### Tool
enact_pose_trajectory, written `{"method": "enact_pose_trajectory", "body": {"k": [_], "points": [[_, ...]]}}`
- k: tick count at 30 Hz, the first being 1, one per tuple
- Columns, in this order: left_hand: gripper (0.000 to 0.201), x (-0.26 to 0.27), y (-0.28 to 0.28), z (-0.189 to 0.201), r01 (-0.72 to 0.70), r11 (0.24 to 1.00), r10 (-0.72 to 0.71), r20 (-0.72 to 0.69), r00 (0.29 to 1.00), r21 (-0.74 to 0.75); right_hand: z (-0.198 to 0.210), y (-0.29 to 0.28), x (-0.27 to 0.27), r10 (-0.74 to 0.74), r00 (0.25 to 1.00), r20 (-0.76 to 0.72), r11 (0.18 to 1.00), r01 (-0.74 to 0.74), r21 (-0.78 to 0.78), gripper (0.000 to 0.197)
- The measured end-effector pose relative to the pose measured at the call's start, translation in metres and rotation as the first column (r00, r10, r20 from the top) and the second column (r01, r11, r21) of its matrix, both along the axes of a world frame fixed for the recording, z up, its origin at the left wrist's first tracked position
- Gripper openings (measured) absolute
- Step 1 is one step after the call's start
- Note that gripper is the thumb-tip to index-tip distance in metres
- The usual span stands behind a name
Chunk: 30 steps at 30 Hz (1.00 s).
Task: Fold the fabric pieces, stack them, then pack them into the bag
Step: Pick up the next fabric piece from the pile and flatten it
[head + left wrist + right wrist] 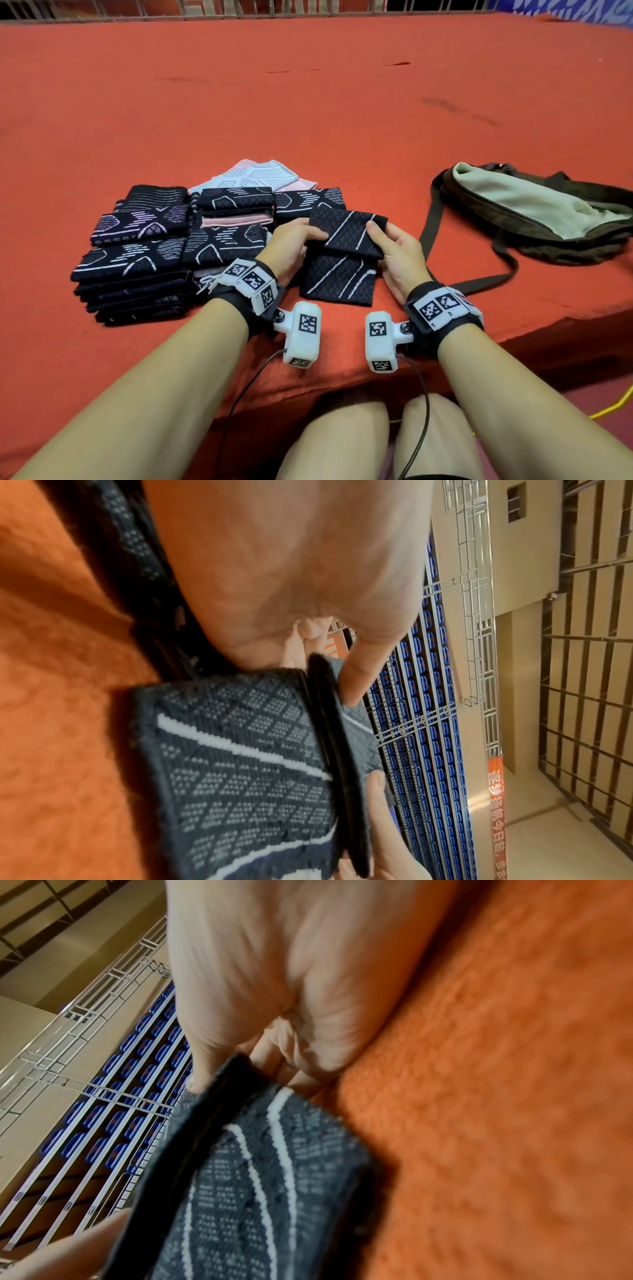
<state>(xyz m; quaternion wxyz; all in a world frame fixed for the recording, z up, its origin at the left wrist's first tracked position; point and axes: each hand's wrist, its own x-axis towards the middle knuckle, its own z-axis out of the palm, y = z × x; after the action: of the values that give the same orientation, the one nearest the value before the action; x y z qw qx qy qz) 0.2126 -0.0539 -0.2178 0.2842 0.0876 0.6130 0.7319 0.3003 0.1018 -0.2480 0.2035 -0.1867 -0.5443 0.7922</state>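
at the near edge of the red table (342, 102), just in front of the person, the dark piece (339, 270) lies with its lower half flat on the cloth and its upper half lifted and turned over toward them — the left hand (291, 243) and the right hand (399, 255) each pinch a side of that raised flap, thumbs on top and fingers under, as both wrist views also show. to fold it well, i'd judge the flap should come down with its edges lined up over the lower half, both sides lowered together so the white stripes don't skew, then pressed flat before letting go. to the left, touching or nearly so, sit the folded stacks (137, 260) of dark patterned cloth, with pale pieces (260, 174) behind them; these crowd the left hand, so a careless elbow or wrist could knock a stack askew. the bag (534, 212) lies well to the right, its mouth open and pale lining showing, its strap (431, 219) trailing toward the right wrist — it could snag when the pile is carried over
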Motion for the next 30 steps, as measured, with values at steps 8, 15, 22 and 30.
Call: {"method": "enact_pose_trajectory", "body": {"k": [8, 15, 22, 30], "points": [[0.041, 0.004, -0.005, -0.007, -0.069, 0.993, 0.068, 0.018, 0.998, 0.093, 0.006, 0.006, 0.009, 0.118, 0.993, -0.015, 0.989, -0.119, -0.083, 0.043], [0.046, 0.004, -0.003, -0.006, -0.077, 0.989, 0.073, 0.040, 0.997, 0.123, 0.005, 0.005, 0.011, 0.103, 0.992, -0.078, 0.987, -0.112, -0.116, 0.044], [0.049, 0.005, -0.006, -0.010, -0.083, 0.983, 0.077, 0.042, 0.996, 0.165, 0.001, 0.014, 0.010, 0.145, 0.985, -0.097, 0.967, -0.162, -0.198, 0.064], [0.045, 0.008, -0.004, -0.009, -0.145, 0.971, 0.140, 0.038, 0.989, 0.190, 0.000, 0.013, 0.009, 0.148, 0.984, -0.101, 0.968, -0.165, -0.190, 0.066]]}}
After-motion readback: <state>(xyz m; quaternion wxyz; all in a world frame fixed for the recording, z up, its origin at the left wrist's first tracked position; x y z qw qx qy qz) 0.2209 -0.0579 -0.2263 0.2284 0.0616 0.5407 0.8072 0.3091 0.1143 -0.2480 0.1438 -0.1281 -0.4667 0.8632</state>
